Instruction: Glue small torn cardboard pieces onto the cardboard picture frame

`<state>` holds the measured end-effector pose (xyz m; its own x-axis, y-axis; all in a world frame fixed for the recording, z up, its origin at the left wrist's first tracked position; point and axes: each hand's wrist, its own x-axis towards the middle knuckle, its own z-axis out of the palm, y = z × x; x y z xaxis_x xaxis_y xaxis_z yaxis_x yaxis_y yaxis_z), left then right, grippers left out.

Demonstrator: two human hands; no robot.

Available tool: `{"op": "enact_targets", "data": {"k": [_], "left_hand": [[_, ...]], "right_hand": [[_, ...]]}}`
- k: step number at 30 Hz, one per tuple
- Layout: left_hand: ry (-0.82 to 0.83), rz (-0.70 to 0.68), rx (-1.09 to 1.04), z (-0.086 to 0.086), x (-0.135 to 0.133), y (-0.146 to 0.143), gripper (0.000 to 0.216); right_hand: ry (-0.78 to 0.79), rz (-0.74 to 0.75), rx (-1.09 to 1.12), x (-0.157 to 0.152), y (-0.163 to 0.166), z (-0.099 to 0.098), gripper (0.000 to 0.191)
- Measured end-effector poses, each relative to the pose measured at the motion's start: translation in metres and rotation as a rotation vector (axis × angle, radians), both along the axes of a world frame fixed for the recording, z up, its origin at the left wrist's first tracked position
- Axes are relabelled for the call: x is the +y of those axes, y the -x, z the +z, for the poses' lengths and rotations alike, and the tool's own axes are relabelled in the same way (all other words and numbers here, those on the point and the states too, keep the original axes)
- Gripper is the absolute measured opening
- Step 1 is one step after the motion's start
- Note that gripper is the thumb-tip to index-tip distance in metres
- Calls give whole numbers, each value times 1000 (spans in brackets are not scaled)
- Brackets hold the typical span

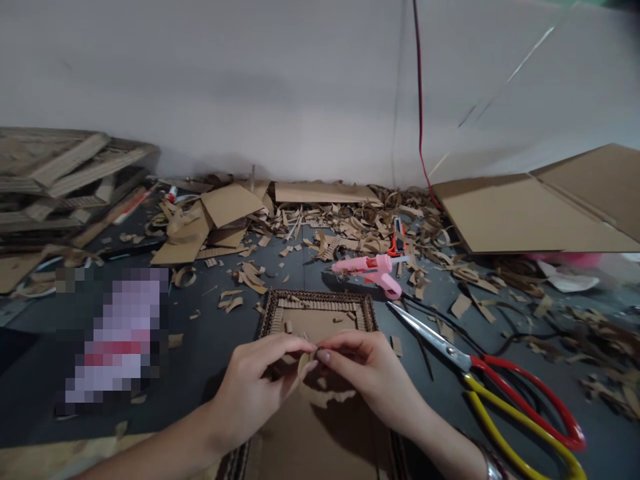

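Note:
My left hand (257,383) and my right hand (367,373) meet above a flat cardboard frame (320,310) with a corrugated border. Both pinch one small curled strip of cardboard (305,363) between thumb and fingertips. The fingers of both hands are closed on it. A torn bit of cardboard (327,398) lies on the frame's panel just under the hands.
A pink glue gun (373,270) lies beyond the frame. Large scissors (495,380) with red and yellow handles lie to the right. Cardboard scraps (360,223) litter the dark table; a big cardboard sheet (535,207) at right, stacked cardboard (65,180) at left, a red wire (420,100) on the wall.

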<state>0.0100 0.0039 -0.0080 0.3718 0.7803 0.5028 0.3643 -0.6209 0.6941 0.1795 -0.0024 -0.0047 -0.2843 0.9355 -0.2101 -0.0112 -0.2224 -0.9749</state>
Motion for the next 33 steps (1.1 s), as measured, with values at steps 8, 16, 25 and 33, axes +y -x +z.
{"op": "enact_targets", "data": {"k": [8, 16, 25, 33], "left_hand": [[-2, -39, 36, 1, -1, 2, 15], [24, -37, 46, -1, -1, 2, 17], [27, -2, 34, 1, -1, 3, 14], [72, -4, 30, 2, -1, 1, 14]], "right_hand": [[-95, 68, -95, -6, 4, 0, 16], [-194, 83, -227, -8, 3, -5, 20], [-140, 35, -148, -5, 1, -4, 19], [-180, 3, -172, -6, 2, -3, 16]]}}
